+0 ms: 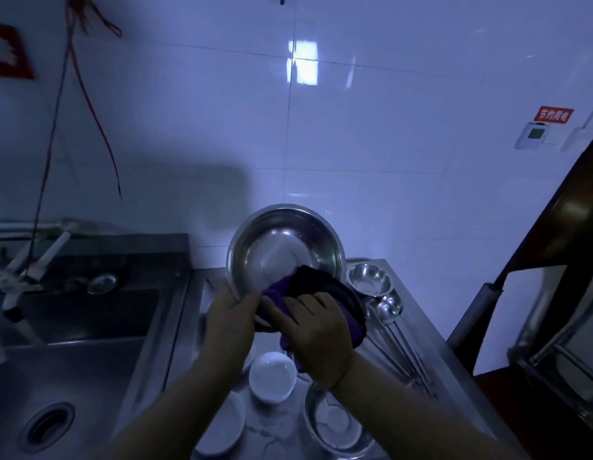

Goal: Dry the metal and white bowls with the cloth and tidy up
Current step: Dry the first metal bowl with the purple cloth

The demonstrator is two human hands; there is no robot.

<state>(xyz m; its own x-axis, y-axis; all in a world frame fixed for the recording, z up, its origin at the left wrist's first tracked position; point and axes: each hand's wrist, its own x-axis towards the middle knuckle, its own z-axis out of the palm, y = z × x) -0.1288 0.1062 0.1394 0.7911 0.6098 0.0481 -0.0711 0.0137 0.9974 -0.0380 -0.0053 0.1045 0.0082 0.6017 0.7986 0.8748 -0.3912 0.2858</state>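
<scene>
Big metal bowl [283,250]: tilted up above the counter [431,340], pinched at near rim by left hand [230,315].
Cloth [321,293]: bunched in right hand [316,327], pressed over rim.
Risk: slipping from thin rim pinch under hard wiping.
Below: white bowl [271,376], small metal bowl [371,278], ladles [389,308], likely struck by a drop.
</scene>
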